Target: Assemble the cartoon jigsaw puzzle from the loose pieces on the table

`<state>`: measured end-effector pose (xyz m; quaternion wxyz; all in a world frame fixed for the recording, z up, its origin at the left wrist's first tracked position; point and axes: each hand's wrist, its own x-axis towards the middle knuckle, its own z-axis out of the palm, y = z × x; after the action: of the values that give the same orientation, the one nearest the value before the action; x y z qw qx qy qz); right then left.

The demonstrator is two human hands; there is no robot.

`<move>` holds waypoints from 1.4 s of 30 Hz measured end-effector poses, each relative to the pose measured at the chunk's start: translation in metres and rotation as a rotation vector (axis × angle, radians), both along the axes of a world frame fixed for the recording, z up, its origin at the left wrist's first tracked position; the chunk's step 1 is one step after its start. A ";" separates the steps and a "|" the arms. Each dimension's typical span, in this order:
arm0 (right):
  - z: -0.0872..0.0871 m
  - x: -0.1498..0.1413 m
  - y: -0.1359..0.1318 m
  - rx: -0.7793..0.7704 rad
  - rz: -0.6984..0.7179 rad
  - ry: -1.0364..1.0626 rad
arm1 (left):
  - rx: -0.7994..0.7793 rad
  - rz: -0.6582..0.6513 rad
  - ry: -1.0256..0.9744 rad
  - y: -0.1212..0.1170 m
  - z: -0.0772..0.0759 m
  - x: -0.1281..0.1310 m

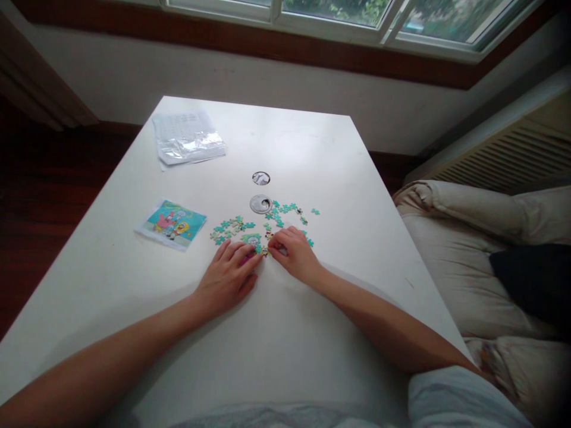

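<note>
Several small teal jigsaw pieces (276, 217) lie scattered on the white table (312, 333). A joined patch of pieces (253, 241) sits just beyond my fingertips. My left hand (227, 276) lies flat on the table, fingers stretched out, partly covering a pinkish piece. My right hand (294, 252) is curled, with its fingertips pinched on a small yellow piece (264, 251) at the edge of the joined patch. The two hands almost touch.
A cartoon picture card (172, 224) lies left of the pieces. A clear plastic bag on a paper sheet (187, 139) sits at the far left. Two round metal tin parts (261, 203) lie behind the pieces. A cushioned seat (482, 249) stands right of the table.
</note>
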<state>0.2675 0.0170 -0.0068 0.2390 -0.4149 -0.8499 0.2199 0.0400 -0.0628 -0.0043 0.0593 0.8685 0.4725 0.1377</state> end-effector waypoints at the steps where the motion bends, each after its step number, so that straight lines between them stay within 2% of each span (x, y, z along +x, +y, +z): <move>1: 0.000 0.000 0.000 0.011 0.005 -0.010 | 0.000 -0.001 -0.003 0.000 0.000 0.000; 10: 0.000 0.008 0.006 0.052 0.063 -0.012 | 0.008 -0.003 0.008 0.001 0.003 0.001; 16: 0.014 0.031 0.020 0.147 0.368 -0.061 | -0.001 0.000 0.010 0.000 0.004 0.000; 20: 0.015 0.033 0.021 0.188 0.454 -0.108 | 0.004 -0.003 -0.002 0.000 0.002 -0.001; 29: 0.015 0.027 0.015 0.275 0.482 -0.115 | 0.011 -0.005 0.012 0.000 0.001 -0.001; 37: 0.008 0.024 0.015 0.362 0.464 -0.126 | 0.023 -0.004 -0.007 0.000 0.000 -0.002; 42: 0.013 0.020 0.010 0.374 0.450 -0.156 | 0.021 -0.002 -0.009 0.000 -0.001 -0.001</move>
<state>0.2879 0.0269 0.0060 0.1904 -0.1808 -0.9620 0.0745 0.0386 -0.0624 -0.0056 0.0524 0.8690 0.4697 0.1467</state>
